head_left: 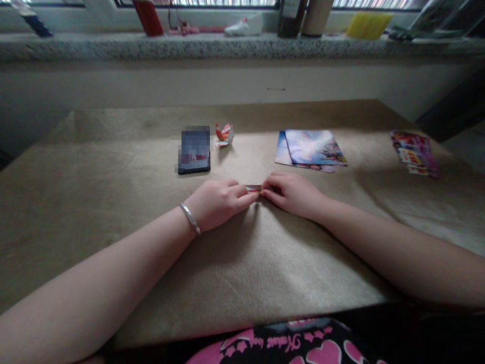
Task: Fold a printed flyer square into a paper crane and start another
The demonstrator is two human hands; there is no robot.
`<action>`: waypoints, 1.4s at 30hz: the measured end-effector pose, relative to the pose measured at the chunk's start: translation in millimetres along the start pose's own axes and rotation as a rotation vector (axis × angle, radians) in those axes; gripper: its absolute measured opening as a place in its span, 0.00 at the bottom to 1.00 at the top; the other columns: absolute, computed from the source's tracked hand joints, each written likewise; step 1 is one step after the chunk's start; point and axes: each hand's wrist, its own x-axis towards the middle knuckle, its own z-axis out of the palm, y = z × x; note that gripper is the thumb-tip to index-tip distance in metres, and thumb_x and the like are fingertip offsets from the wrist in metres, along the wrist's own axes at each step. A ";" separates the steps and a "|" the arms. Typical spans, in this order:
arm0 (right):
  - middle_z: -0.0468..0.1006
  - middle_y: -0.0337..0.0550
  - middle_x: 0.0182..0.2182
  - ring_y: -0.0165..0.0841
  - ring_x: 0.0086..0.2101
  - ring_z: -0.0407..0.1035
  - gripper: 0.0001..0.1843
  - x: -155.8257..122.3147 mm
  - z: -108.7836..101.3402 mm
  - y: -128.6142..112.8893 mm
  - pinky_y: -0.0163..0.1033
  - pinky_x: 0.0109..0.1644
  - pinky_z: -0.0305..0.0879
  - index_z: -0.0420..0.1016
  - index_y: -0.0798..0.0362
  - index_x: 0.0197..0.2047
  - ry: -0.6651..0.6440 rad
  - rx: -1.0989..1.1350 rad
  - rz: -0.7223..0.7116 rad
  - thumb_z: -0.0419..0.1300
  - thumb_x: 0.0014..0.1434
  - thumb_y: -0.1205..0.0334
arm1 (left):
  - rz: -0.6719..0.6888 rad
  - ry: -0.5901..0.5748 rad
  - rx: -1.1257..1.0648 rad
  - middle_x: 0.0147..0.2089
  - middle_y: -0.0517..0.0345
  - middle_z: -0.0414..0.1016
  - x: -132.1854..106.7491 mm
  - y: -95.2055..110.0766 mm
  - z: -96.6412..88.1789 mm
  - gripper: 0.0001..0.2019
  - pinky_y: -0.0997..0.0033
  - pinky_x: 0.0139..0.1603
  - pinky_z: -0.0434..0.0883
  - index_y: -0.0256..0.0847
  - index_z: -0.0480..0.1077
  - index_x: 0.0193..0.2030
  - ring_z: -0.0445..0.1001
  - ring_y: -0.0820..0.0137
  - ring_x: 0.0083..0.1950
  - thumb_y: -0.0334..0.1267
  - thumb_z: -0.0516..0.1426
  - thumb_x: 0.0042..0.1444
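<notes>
Both hands meet over the middle of the table, pinching a small folded piece of paper [253,188] between them. My left hand [223,201], with a silver bangle on its wrist, has its fingers closed on the paper's left side. At the right end, the thumb and fingertips of my right hand [290,193] are pressed together on the same paper. Only a narrow strip with white and red shows; the fingers cover most of it. Farther back stands a small folded paper shape [225,135] in orange, red and white.
A phone [194,150], partly pixelated, lies left of the folded shape. Right of centre are overlapping printed sheets [316,147]; colourful packets [415,153] lie far right. Behind the table [113,202], a granite sill [212,48] holds a red container [148,17], bottles and a yellow object [369,25].
</notes>
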 end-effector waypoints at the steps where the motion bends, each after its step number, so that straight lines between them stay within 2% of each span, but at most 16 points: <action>1: 0.74 0.42 0.30 0.30 0.31 0.65 0.08 0.3 0.3 0.3 0.34 0.35 0.57 0.75 0.54 0.34 0.001 0.011 0.001 0.55 0.60 0.61 | 0.009 -0.003 0.007 0.36 0.58 0.77 0.2 0.7 0.0 0.11 0.76 0.30 0.66 0.42 0.70 0.50 0.72 0.72 0.35 0.33 0.51 0.63; 7: 0.73 0.38 0.25 0.27 0.26 0.63 0.05 -0.1 -0.5 5.5 0.32 0.30 0.55 0.74 0.54 0.33 0.064 0.093 0.024 0.60 0.56 0.61 | -0.017 0.024 0.015 0.36 0.58 0.76 2.2 2.4 1.9 0.10 0.75 0.30 0.65 0.41 0.71 0.49 0.72 0.72 0.35 0.33 0.52 0.63; 12: 0.76 0.42 0.30 0.29 0.30 0.67 0.08 -7.3 -6.0 10.7 0.33 0.34 0.58 0.76 0.53 0.35 0.094 -0.058 -0.246 0.56 0.60 0.62 | -0.079 0.052 -0.011 0.34 0.61 0.75 3.1 2.4 5.9 0.10 0.75 0.28 0.63 0.46 0.72 0.48 0.71 0.73 0.34 0.36 0.52 0.63; 14: 0.77 0.43 0.33 0.30 0.33 0.69 0.10 -9.8 -7.1 10.5 0.34 0.36 0.59 0.77 0.52 0.37 0.106 -0.129 -0.290 0.54 0.62 0.61 | -0.101 0.067 -0.020 0.33 0.61 0.74 3.2 2.9 7.5 0.10 0.75 0.27 0.62 0.47 0.73 0.47 0.71 0.73 0.34 0.38 0.52 0.63; 22: 0.77 0.43 0.31 0.30 0.31 0.68 0.11 -10.5 -4.8 5.5 0.35 0.34 0.59 0.78 0.52 0.35 0.127 -0.239 -0.279 0.55 0.61 0.61 | -0.094 0.090 0.007 0.33 0.61 0.73 3.2 4.2 9.0 0.10 0.74 0.26 0.61 0.46 0.74 0.46 0.69 0.72 0.33 0.38 0.52 0.63; 30: 0.77 0.45 0.33 0.33 0.34 0.69 0.12 -8.8 -4.9 4.8 0.36 0.37 0.60 0.78 0.53 0.36 0.073 -0.199 -0.214 0.53 0.62 0.61 | -0.125 0.087 -0.005 0.33 0.61 0.73 3.2 4.9 9.4 0.10 0.74 0.26 0.60 0.47 0.74 0.45 0.69 0.72 0.32 0.39 0.53 0.63; 39: 0.76 0.45 0.33 0.33 0.33 0.68 0.12 -8.7 -5.9 -5.1 0.36 0.36 0.58 0.77 0.54 0.35 0.084 -0.234 -0.167 0.52 0.61 0.62 | -0.127 0.078 0.009 0.32 0.61 0.73 4.6 6.7 6.6 0.09 0.74 0.26 0.60 0.47 0.74 0.45 0.69 0.72 0.32 0.38 0.53 0.63; 42: 0.76 0.45 0.32 0.33 0.33 0.68 0.11 -8.9 -5.7 -6.8 0.36 0.35 0.57 0.77 0.53 0.33 0.097 -0.236 -0.146 0.53 0.60 0.63 | -0.105 0.084 -0.009 0.35 0.61 0.74 3.4 6.1 6.7 0.09 0.74 0.27 0.62 0.46 0.73 0.46 0.70 0.72 0.33 0.36 0.53 0.63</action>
